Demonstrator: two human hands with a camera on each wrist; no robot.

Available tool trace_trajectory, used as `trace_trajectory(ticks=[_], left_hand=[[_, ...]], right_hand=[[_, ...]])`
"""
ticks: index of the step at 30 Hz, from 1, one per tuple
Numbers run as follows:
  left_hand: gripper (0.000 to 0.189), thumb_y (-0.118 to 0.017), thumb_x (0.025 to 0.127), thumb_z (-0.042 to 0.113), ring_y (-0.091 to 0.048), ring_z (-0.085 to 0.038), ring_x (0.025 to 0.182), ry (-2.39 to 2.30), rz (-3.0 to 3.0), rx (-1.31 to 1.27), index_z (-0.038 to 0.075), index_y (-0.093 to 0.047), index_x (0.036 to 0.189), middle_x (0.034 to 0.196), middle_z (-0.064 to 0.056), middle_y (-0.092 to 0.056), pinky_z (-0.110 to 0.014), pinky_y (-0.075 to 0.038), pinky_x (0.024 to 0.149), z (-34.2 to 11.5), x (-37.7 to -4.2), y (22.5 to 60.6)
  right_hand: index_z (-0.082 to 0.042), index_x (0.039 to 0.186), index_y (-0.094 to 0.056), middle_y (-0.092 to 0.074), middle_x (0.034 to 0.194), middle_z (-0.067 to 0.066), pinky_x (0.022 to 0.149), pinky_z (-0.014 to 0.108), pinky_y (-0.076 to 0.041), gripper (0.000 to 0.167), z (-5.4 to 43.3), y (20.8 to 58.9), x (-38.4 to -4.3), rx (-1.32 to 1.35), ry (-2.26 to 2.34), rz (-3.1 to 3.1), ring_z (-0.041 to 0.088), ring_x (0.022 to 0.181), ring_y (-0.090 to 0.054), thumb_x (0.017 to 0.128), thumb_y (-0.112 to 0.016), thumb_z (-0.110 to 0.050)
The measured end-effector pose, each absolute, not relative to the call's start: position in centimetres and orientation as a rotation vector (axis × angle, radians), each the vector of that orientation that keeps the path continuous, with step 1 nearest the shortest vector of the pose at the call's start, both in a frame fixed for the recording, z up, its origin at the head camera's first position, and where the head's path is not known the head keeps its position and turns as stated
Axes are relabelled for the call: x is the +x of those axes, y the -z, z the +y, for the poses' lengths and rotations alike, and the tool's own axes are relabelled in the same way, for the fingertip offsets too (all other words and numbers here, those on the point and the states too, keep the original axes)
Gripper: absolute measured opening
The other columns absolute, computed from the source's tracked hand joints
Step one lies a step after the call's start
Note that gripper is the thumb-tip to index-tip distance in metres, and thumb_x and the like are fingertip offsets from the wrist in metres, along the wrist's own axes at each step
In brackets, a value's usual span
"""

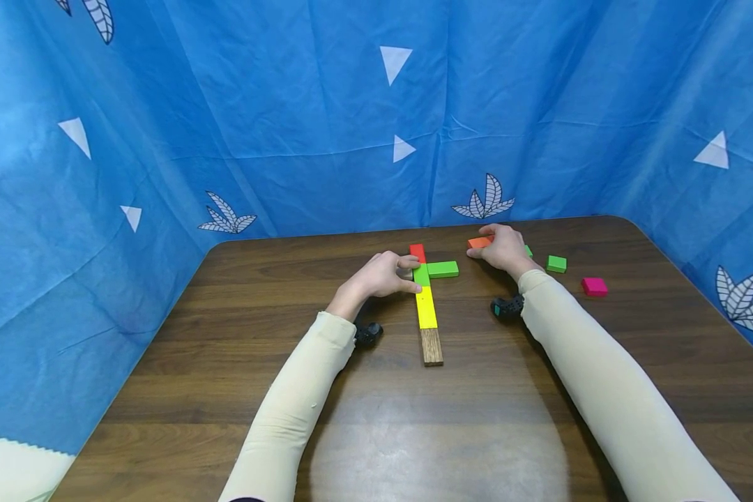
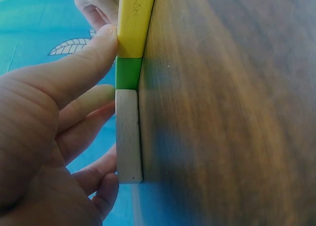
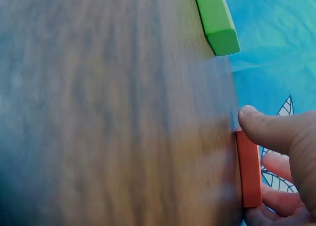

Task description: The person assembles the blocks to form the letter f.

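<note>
A cross-like row of blocks lies on the table: a red block (image 1: 417, 252), a green block (image 1: 422, 277), a yellow block (image 1: 427, 308) and a brown wooden block (image 1: 431, 347). Another green block (image 1: 443, 270) juts out to the right, and a pale wooden block (image 2: 128, 137) to the left. My left hand (image 1: 381, 275) rests over this left side, thumb at the yellow block and fingertips along the green and pale blocks. Farther right, my right hand (image 1: 504, 249) pinches an orange block (image 3: 249, 169) between thumb and fingers, low at the tabletop.
To the right of my right hand are a green block (image 1: 556, 264) and a pink block (image 1: 595, 286). Part of one more green block (image 1: 528, 252) shows behind that hand. Blue patterned cloth (image 1: 326, 139) hangs beyond the wooden table's (image 1: 238, 348) far edge.
</note>
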State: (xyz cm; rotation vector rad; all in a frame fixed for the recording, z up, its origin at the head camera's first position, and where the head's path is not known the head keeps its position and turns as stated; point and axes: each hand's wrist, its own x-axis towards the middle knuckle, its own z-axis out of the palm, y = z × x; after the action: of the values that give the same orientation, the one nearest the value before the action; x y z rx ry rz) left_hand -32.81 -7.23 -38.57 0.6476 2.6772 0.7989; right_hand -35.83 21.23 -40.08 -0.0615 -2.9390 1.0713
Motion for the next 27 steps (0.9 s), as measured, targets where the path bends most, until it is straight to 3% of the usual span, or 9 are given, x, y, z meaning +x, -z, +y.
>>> trace_trajectory(ticks=[11, 27], left_hand=[[0.064, -0.085, 0.086, 0.036, -0.068, -0.016, 0.124, -0.806, 2.678, 0.644, 0.021, -0.063, 0.144, 0.158, 0.001, -0.051, -0.033, -0.05, 0.11, -7.23, -32.78, 38.69], [0.064, -0.085, 0.086, 0.036, -0.067, -0.017, 0.126, -0.804, 2.685, 0.661, 0.022, -0.063, 0.144, 0.158, 0.001, -0.051, -0.034, -0.048, 0.112, -7.27, -32.83, 38.75]], right_hand=[[0.0, 0.142, -0.055, -0.052, 0.145, 0.027, 0.109, 0.058, -0.04, 0.06, 20.91, 40.22, -35.76, -0.102, -1.068, -2.927, 0.044, 0.128, -0.042, 0.093, -0.074, -0.029], [-0.004, 0.144, -0.055, -0.054, 0.145, 0.024, 0.107, 0.057, -0.044, 0.057, 20.74, 39.85, -35.76, -0.071, -1.17, -2.836, 0.039, 0.121, -0.048, 0.095, -0.075, -0.026]])
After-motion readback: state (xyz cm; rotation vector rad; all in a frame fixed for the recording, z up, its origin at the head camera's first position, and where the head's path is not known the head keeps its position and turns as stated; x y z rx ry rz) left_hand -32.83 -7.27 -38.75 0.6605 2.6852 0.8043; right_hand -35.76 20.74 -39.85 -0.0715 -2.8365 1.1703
